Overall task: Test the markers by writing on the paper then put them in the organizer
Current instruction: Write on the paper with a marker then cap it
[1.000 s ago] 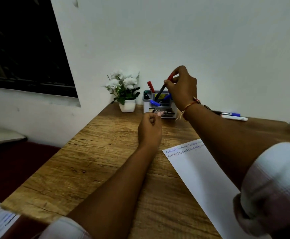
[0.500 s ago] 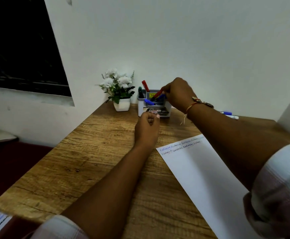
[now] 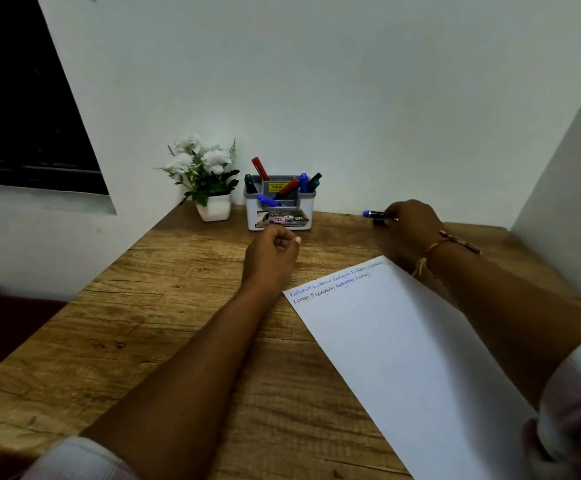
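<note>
A white and grey organizer (image 3: pixel 279 205) stands at the back of the wooden desk (image 3: pixel 164 306) against the wall. It holds several markers with red, blue, green and black caps, among them a red-capped one (image 3: pixel 288 187) leaning in the middle slot. My right hand (image 3: pixel 411 226) rests on the desk to the right of the organizer, fingers closed around a blue-capped marker (image 3: pixel 372 214) lying by the wall. My left hand (image 3: pixel 271 252) is a loose fist just in front of the organizer, with nothing in it. The white paper (image 3: pixel 396 351) lies at the right, two written lines at its top.
A small white pot of white flowers (image 3: pixel 206 178) sits left of the organizer. A dark window (image 3: pixel 22 98) fills the upper left. A white wall panel (image 3: pixel 573 188) bounds the desk on the right. Bare wood stretches to the left of the paper.
My right hand let go of the red-capped marker in the organizer, then moved right and down to the blue-capped marker by the wall. My left hand stayed fisted.
</note>
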